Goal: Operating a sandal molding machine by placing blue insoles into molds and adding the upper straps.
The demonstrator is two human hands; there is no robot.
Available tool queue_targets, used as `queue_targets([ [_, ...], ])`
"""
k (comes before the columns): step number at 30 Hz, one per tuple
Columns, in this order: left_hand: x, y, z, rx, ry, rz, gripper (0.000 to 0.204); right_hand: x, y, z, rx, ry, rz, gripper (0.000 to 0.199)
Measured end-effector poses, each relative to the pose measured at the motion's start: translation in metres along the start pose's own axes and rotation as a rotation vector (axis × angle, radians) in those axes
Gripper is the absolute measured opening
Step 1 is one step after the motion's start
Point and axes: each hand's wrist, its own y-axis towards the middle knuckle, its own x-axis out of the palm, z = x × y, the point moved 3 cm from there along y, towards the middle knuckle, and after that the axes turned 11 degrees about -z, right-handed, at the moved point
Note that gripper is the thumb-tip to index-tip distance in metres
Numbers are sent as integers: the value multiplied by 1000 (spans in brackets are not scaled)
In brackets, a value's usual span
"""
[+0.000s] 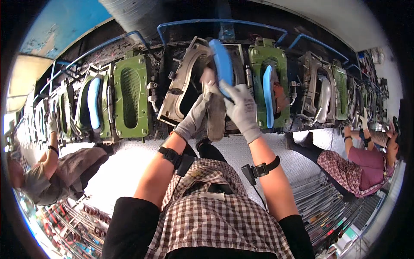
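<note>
My left hand (196,113), in a grey glove, is closed around the upper part of a dark grey shoe sole (216,122), whose broad end hangs down between my wrists; its upper end is blurred. My right hand (242,108), gloved alike, has its fingers closed at the lower end of a long blue foam sole (222,62), which tilts up and away. Both hands are in front of an opened metal shoe mold (177,100) with a foot-shaped cavity. My fingers partly hide where the two soles meet.
Green mold plates (131,97) stand in a row left and right. Blue soles sit in a left mold (93,103) and a right mold (268,97). A blue rail (222,20) runs behind. One co-worker (56,172) is at left, another (362,164) at right.
</note>
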Motion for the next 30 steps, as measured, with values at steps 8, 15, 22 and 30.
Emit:
queue_targets([
  [8,15,-51,-40,-274,-715,154,84,38,-81,-35,-59,-18,-403,47],
  [15,12,-33,-14,-343,-533,-5,85,29,-62,-25,4,148,-566,35],
  [22,-1,46,26,9,338,263,86,34,-22,1,298,33,-159,48],
  [30,-1,41,28,149,-42,17,89,71,-43,37,805,495,-246,41],
])
